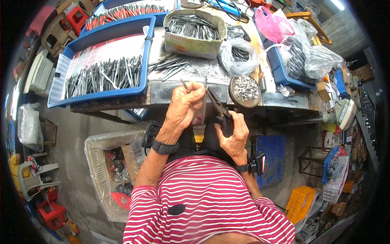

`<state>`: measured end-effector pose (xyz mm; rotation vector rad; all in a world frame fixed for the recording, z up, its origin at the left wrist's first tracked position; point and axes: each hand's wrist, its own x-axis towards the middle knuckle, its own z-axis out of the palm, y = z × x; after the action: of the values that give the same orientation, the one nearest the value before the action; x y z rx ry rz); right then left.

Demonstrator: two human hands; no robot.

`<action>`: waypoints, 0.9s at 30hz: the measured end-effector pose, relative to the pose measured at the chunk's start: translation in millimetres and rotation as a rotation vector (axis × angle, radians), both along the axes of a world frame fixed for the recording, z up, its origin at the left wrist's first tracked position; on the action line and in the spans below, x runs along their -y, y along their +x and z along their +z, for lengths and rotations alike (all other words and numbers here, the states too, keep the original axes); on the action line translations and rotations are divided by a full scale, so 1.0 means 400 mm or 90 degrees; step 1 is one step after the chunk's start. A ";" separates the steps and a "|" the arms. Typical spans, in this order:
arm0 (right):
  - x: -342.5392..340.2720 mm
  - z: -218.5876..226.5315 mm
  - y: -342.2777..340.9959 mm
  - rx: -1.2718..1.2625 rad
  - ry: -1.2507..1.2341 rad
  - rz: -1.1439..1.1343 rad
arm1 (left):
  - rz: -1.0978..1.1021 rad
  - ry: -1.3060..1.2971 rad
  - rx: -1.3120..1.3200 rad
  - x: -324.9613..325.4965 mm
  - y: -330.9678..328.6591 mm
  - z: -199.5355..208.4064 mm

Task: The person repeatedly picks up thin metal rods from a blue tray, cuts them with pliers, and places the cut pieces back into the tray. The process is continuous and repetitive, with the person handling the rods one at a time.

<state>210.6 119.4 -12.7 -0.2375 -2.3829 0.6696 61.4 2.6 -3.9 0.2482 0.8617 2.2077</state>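
Near the table's front edge, my left hand (183,106) is closed in a pinch on a slim dark metal piece (185,85), whose tip pokes out above the fingers. My right hand (235,136) is wrapped around the handles of dark pliers (218,106). The pliers' jaws point up and left, toward the left fingertips. Between the two hands stands a narrow grey upright strip (205,91); what it is fixed to cannot be seen. Just beyond lies a dark flat plate (172,92) on the table edge. A round dish of small silvery bits (245,89) sits right of the pliers.
A blue tray (149,61) of slim metal pieces stands at left, with red-handled ones behind. A carton (191,48) and a clear bag (239,65) hold more. Loose pieces (168,65) lie between. Another blue tray (276,59) with bags is at right; a lined basket (95,162) stands below left.
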 end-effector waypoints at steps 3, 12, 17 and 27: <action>0.007 0.001 0.005 0.032 -0.058 0.009 | 0.003 0.013 -0.009 -0.004 0.006 -0.003; -0.024 0.050 0.035 0.215 -0.647 0.190 | 0.538 -0.284 -0.890 -0.049 0.043 0.008; -0.057 0.043 0.067 0.264 -0.987 0.245 | 0.360 -0.289 -1.265 -0.017 0.010 0.005; -0.035 -0.003 0.059 0.203 -0.942 0.206 | 0.468 -0.474 -0.948 -0.030 -0.017 0.012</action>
<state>234.1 133.3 -14.1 -0.5762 -1.6886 2.5813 54.7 14.7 0.8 1.4420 2.8020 1.7654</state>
